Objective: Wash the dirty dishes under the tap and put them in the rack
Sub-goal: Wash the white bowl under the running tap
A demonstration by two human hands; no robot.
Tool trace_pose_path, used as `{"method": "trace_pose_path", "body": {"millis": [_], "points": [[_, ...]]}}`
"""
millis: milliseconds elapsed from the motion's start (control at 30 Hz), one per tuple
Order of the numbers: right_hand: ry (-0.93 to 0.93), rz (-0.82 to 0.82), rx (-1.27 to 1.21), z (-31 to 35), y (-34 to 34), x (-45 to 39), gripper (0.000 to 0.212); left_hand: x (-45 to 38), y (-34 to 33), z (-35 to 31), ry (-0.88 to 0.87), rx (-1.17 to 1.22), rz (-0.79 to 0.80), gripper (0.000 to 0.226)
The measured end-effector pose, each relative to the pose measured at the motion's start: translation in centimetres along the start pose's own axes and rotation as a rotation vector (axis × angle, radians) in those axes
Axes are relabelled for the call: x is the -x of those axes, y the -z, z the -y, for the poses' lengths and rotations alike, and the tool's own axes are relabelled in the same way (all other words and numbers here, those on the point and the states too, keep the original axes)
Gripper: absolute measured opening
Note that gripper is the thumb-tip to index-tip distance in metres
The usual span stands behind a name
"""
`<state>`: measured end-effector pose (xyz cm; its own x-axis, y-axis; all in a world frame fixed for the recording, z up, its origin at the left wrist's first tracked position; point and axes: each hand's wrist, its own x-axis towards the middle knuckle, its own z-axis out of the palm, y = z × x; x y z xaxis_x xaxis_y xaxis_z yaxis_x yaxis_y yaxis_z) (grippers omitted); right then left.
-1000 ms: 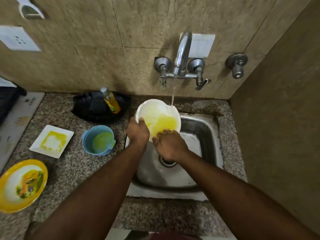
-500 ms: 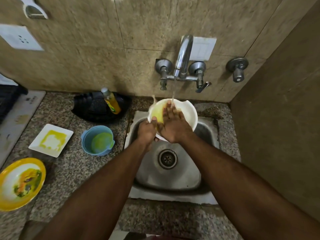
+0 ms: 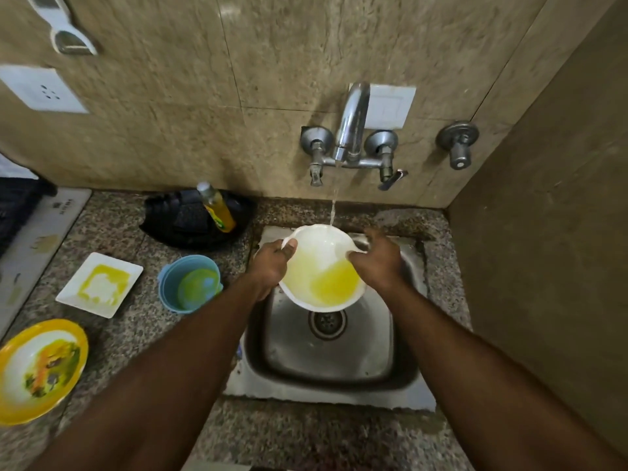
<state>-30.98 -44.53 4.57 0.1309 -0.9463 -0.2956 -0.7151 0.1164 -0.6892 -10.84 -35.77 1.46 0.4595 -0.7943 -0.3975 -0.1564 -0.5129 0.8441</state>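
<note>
While both hands' fingers grip opposite rims, white bowl over sink, tap stream at far edge.

I look down at a speckled stone counter that fills the lower left and bottom of the frame. The wall behind it is made of big brown-tan tiles with thin lines between them, and it covers the whole top. A second brown wall stands along the right side, so this is a corner. A white socket plate sits on the wall at the upper left. A white holder hangs just above it. Another white plate is on the wall at the upper middle. The light is dim and yellowish. A soft shine shows on the tiles near the top.
</note>
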Motion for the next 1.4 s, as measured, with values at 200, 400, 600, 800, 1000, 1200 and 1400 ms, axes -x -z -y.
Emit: {"method": "trace_pose_path", "body": {"millis": [200, 400, 600, 800, 1000, 1200, 1400], "points": [[-0.505, 0.219, -0.664, -2.4, -2.6, 0.0, 0.035, 0.0, -1.8, -0.2, -0.106, -0.346, -0.097, 0.05], [-0.482, 0.066, -0.672, -1.4, -4.5, -1.3, 0.032, 1.7, -6.6, -0.3, -0.572, -1.055, 0.237, 0.068], [-0.389, 0.055, -0.479, -0.6, -4.3, -0.9, 0.027, -0.1, -5.1, -0.1, -0.53, -1.14, 0.306, 0.077], [-0.337, -0.087, -0.392, 0.3, -4.3, -1.3, 0.037, -0.4, -5.6, -0.6, -0.393, -1.09, 0.341, 0.08], [-0.306, -0.136, -0.491, -0.4, -4.3, -1.6, 0.044, 1.7, -4.9, -1.1, -0.358, -1.15, 0.468, 0.067], [-0.278, -0.164, -0.511, 0.9, -5.5, -1.0, 0.029, -0.2, -3.5, -2.8, -0.372, -1.319, 0.297, 0.074], [-0.298, -0.307, -0.533, 1.9, -3.6, -2.0, 0.034, 0.7, -5.7, -2.8, -0.251, -1.119, 0.215, 0.083]]}}
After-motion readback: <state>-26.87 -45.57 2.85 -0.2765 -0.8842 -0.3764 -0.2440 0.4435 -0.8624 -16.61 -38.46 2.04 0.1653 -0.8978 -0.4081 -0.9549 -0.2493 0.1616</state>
